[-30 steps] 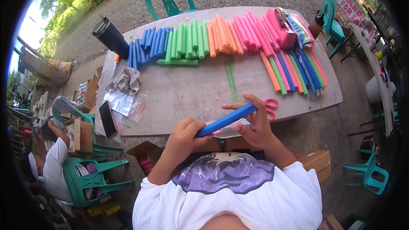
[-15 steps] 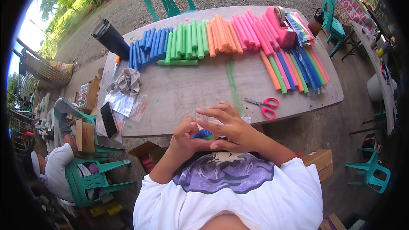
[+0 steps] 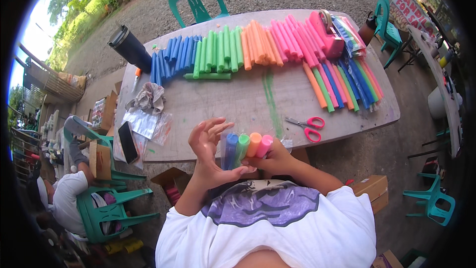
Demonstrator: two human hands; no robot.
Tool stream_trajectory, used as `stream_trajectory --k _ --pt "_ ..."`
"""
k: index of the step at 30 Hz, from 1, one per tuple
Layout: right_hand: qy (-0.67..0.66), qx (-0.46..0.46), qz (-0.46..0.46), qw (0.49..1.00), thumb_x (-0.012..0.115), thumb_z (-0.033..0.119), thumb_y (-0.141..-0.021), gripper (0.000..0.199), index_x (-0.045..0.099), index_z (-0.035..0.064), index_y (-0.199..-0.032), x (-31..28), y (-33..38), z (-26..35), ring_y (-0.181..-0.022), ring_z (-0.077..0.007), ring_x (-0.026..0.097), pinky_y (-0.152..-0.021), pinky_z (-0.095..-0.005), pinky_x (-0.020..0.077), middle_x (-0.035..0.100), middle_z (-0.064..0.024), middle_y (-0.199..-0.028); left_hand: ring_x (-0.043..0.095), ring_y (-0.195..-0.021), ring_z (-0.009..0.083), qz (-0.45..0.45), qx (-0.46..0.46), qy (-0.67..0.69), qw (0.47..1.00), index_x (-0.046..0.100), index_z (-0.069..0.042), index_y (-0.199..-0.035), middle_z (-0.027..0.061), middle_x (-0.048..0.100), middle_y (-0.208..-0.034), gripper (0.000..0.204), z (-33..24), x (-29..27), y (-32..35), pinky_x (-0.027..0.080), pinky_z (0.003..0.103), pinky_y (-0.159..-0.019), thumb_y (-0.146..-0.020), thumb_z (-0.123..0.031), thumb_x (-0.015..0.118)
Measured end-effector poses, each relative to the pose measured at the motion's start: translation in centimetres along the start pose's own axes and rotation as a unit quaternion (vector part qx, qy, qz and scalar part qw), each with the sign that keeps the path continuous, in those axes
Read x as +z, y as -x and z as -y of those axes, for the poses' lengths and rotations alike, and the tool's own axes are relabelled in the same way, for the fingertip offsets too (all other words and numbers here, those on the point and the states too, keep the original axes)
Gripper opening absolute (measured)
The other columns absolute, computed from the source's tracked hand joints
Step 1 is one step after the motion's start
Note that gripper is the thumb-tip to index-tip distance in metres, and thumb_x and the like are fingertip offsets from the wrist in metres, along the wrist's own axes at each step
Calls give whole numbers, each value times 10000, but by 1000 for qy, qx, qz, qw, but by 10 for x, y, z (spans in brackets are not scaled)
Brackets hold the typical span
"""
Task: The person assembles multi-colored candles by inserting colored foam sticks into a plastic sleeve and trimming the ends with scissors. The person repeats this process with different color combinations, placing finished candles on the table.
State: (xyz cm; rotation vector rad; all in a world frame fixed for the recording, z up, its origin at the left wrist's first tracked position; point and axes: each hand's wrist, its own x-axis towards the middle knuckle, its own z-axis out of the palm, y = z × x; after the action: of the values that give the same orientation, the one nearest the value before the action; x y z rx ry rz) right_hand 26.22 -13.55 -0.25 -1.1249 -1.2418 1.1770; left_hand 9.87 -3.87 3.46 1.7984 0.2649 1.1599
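Grip: your right hand clasps a bundle of four foam sticks from below; your left hand is spread, fingers fanned, its thumb touching the bundle's left side. Item: short, round-ended sticks, side by side, blue, green, orange, pink from left to right. Location: held upright at the near edge of the table, left of the red scissors.

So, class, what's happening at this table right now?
A seated person holds four foam sticks, blue, green, orange and pink, bunched upright in the right hand. The left hand rests against the bundle, fingers spread. On the table lie rows of coloured foam tubes, red-handled scissors, a phone and a dark tumbler.
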Motion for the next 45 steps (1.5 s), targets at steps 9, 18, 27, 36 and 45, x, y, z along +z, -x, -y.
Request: stream_trajectory --k 9,18,27,36,45 --pt "35 -136 -168 976 756 205 -850 307 643 40 -1083 -9 12 29 -971 -181 641 -842 -330 506 629 -128 -1140 689 -859 145 284 -335 37 898 676 -31 -1056 87 724 -901 261 11 -13 21 521 296 -815 -845 -163 757" --pt "200 -307 -105 925 699 228 -849 203 724 62 -962 -60 25 69 -1181 -309 539 -982 -420 448 537 -206 -1322 706 -839 173 329 -296 -42 896 663 -78 -1218 119 727 -944 428 -7 -12 6 525 290 -785 -814 -163 778" --pt "359 -210 -68 907 816 154 -671 202 753 82 -850 -55 37 95 -1201 -317 506 -995 -397 425 606 -95 -1281 723 -898 242 300 -236 -114 917 689 -97 -1193 137 724 -1021 456 0 -15 18 547 309 -798 -754 -146 802" --pt "249 -204 -57 945 809 118 -725 124 715 83 -796 -50 33 76 -1148 -273 544 -993 -419 402 636 -106 -1202 721 -873 226 301 -246 -108 915 704 -77 -1151 126 731 -998 417 -4 -16 18 543 308 -781 -754 -149 807" --pt "232 -187 -156 942 733 126 -833 110 665 56 -883 -49 32 71 -1121 -275 549 -939 -378 428 613 -130 -1195 661 -818 86 329 -336 38 882 686 -21 -1099 55 737 -890 325 8 -15 28 509 254 -762 -795 -88 780"
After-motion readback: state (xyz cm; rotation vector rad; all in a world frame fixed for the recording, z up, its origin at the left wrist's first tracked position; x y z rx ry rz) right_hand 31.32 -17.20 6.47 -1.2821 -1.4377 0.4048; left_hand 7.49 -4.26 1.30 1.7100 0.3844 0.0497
